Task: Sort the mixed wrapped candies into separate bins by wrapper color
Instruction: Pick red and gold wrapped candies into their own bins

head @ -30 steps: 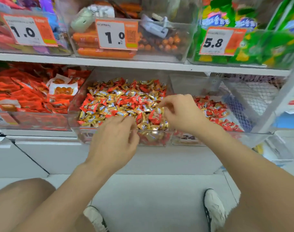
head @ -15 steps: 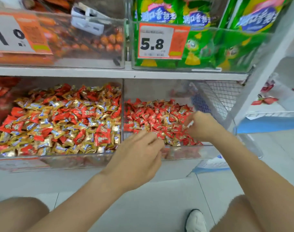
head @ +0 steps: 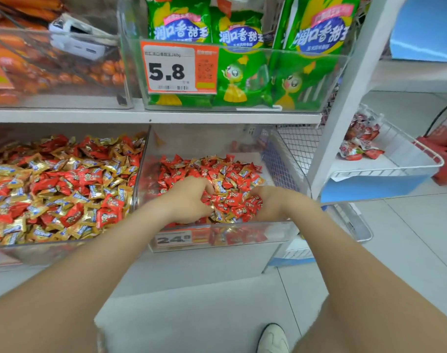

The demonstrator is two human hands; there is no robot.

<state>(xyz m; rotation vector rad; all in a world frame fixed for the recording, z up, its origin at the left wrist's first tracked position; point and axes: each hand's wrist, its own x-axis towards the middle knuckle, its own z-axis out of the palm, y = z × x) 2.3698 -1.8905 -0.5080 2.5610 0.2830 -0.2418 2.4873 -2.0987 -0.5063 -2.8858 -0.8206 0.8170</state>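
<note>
Two clear bins stand side by side on the lower shelf. The left bin holds a mix of gold and red wrapped candies. The right bin holds mostly red candies with a few gold ones among them. Both my hands are inside the right bin, down in the pile near its front wall. My left hand has its fingers curled into the candies. My right hand is likewise curled into the pile. What either hand holds is hidden by the candies.
Above, a clear bin carries green snack bags and a 5.8 price tag. A bin of orange sausages sits at upper left. A white wire basket with red packs hangs to the right. A white shoe stands on the floor.
Both hands have moved right from the mixed bin into the red bin and dipped into its pile. The camera has swung right and come closer.
</note>
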